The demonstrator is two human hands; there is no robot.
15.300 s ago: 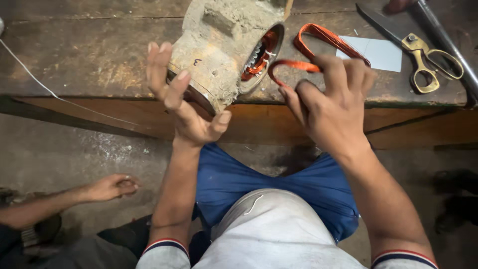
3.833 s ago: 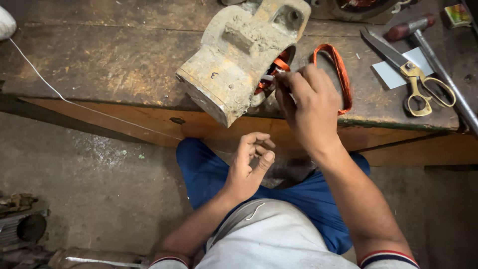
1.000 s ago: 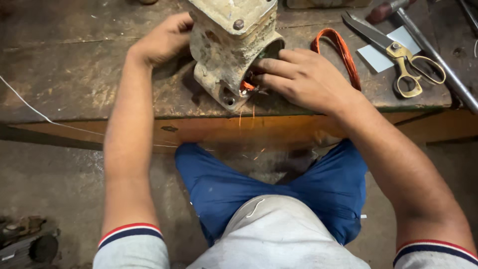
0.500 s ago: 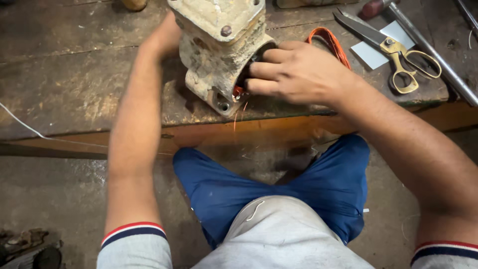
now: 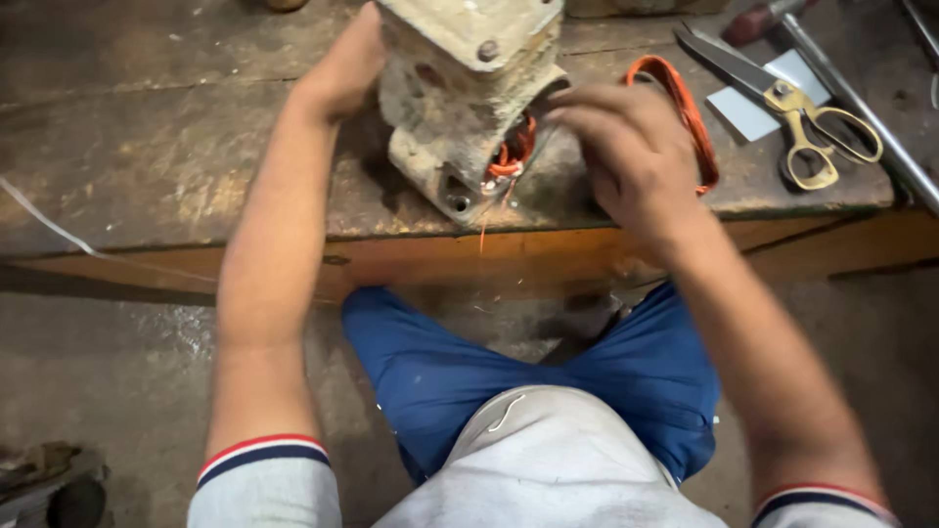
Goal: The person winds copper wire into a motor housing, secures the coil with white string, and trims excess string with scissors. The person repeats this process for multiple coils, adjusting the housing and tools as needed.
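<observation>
At the worn bench's (image 5: 147, 186) near edge, the left hand (image 5: 347, 68) braces the grimy motor housing (image 5: 469, 93) at nine o'clock, steadying it, while the right hand (image 5: 631, 156), at three o'clock, hovers blurred with fingers loosely curled beside the orange windings (image 5: 509, 161), grip indiscernible.

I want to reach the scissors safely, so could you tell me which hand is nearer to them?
Right. The right hand is at the motor housing's open end, apart from the scissors further right. The left hand is behind the housing, on its far side.
</observation>
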